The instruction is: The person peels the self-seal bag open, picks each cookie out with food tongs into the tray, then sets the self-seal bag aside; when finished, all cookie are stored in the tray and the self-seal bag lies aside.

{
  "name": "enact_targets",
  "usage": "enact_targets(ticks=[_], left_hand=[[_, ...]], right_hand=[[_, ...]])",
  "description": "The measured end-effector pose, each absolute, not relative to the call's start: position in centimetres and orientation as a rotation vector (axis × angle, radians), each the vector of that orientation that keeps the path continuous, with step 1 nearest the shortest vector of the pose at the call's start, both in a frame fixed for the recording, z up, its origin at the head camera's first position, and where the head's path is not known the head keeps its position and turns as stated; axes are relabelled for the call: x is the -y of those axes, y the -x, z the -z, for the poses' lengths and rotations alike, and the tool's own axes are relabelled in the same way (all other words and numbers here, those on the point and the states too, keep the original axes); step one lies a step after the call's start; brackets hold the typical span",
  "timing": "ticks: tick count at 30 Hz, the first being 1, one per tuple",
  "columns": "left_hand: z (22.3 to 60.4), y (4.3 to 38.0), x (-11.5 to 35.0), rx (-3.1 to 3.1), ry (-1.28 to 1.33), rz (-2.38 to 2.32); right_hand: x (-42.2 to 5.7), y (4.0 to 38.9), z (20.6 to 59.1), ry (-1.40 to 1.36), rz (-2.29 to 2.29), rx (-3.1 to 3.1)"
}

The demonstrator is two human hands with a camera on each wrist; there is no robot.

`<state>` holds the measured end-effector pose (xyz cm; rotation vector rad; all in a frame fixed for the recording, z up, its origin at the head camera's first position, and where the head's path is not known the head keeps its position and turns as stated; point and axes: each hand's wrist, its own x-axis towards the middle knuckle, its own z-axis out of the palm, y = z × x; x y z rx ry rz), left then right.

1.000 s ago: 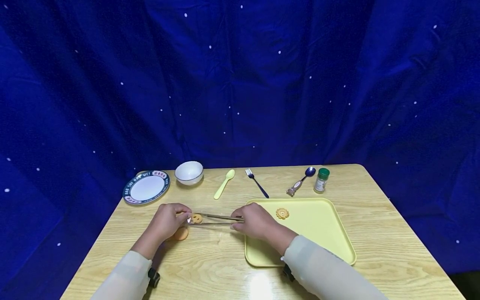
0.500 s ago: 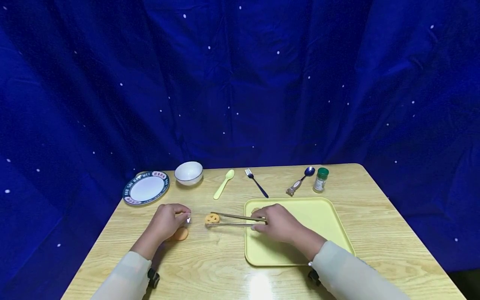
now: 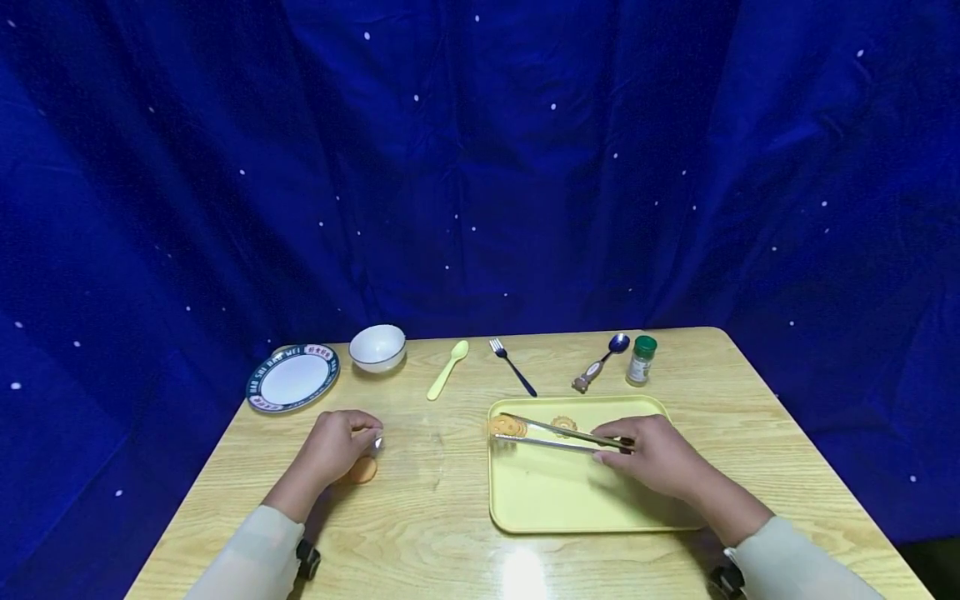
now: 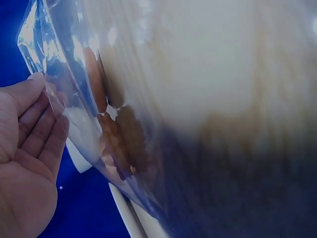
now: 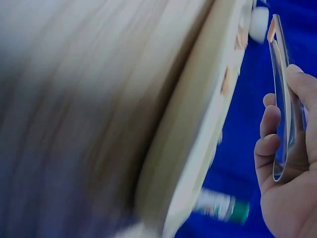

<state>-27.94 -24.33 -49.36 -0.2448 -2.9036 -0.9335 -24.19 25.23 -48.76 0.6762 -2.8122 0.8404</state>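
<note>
Left grip [image 3: 333, 447] pinches clear plastic [image 4: 62, 54]; right grip [image 3: 652, 454] holds metal tongs [image 3: 581, 434]; oversqueezing could crack the round golden biscuit [image 3: 506, 427] leftward.

My left arm [image 3: 251, 552] and right arm [image 3: 795, 567] reach forward; my left hand [image 3: 332, 446] pinches with its thumb [image 4: 30, 90], my right hand [image 3: 654, 454] grips.

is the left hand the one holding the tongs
No, the right hand grips the tongs, while the left hand pinches a clear plastic bag.
</note>
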Motion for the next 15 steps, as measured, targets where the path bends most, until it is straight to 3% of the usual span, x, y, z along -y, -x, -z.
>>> enact_targets(ticks=[15], left_hand=[[49.2,27.8,24.4,2.913,0.238,0.931]], right_hand=[[-36.0,21.2,48.9,-0.44,-0.593,2.716]])
